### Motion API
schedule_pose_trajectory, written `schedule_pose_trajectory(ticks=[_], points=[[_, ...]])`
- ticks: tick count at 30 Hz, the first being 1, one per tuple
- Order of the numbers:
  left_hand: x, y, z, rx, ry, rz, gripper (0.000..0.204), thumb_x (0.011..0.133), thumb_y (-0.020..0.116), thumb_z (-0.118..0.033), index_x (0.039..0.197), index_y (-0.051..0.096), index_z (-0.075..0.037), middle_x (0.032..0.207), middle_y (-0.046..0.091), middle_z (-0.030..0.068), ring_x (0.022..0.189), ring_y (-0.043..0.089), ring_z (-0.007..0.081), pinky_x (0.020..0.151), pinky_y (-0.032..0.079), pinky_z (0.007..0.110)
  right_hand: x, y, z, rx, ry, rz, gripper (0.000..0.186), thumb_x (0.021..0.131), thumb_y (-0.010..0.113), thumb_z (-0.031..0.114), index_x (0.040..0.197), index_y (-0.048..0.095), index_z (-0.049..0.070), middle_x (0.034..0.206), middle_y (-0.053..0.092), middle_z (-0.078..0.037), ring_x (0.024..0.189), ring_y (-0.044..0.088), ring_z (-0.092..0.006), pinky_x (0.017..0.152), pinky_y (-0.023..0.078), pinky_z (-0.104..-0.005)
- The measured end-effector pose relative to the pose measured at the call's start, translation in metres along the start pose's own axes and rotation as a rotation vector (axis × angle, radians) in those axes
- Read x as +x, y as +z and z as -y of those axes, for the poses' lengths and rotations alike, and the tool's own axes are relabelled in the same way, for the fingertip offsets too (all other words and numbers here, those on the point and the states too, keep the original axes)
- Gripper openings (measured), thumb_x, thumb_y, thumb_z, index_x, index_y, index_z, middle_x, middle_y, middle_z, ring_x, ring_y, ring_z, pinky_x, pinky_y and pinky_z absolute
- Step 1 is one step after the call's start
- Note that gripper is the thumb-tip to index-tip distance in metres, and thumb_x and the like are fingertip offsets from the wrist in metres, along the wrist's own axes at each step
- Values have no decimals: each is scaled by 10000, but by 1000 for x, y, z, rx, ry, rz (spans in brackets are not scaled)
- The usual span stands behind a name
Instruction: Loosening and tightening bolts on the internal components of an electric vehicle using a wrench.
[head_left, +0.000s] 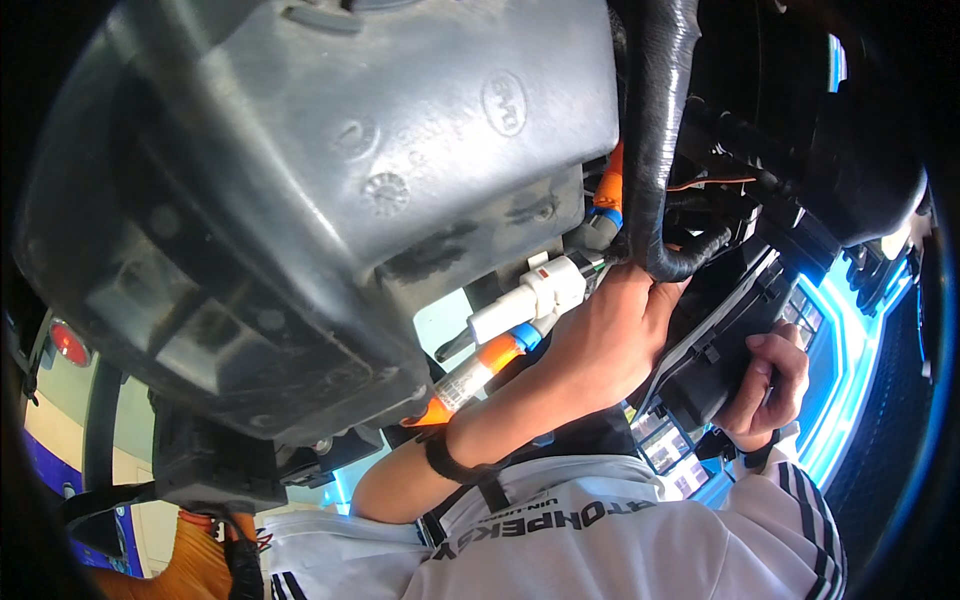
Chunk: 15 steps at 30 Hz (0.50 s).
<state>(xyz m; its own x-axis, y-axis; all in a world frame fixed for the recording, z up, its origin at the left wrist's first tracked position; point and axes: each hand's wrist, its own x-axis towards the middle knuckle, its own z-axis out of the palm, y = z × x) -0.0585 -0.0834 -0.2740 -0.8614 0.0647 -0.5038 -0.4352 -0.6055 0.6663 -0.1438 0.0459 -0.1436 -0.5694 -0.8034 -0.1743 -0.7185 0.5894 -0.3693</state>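
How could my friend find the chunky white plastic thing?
Start at the huge black plastic housing filling the upper left, then go past its lower right edge. There, between it and the person's left hand, sits the white connector. Its whiteness sets it apart from the orange tube with a blue ring just below.

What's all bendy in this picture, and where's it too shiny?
Head view: the blue lights look curved near the rim, and the corners go black; head view again: glare whitens the big cover and streaks the pipe.
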Motion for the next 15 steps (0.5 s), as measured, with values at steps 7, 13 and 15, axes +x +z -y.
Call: schedule_pose_trajectory(ticks=[7, 13, 15], points=[[1, 3, 5, 4, 20, 8, 224, 944, 519, -123, 1111, 592, 5, 963, 632, 139, 826, 603, 218, 741, 457, 324, 2, 0, -1, -4, -14, 14, 228, 766, 419, -67, 965, 514, -9, 697, 523, -97, 530, 403, -150, 517, 322, -286], [5, 4, 1, -13, 44, -7, 216, 935, 527, -112, 1091, 615, 9, 955, 641, 142, 863, 629, 254, 768, 474, 342, 1, -1, 0, 21, -8, 48, 219, 788, 422, -55, 988, 502, -12, 711, 500, -95, 555, 408, -152, 524, 325, -284], [6, 5, 3, -37, 47, 5, 216, 935, 527, -108, 1095, 613, 9, 956, 641, 143, 860, 628, 253, 762, 473, 338, 1, 0, -1, 10, -13, 25, 208, 791, 420, -51, 979, 504, -19, 700, 491, -89, 552, 402, -147, 524, 320, -282]])
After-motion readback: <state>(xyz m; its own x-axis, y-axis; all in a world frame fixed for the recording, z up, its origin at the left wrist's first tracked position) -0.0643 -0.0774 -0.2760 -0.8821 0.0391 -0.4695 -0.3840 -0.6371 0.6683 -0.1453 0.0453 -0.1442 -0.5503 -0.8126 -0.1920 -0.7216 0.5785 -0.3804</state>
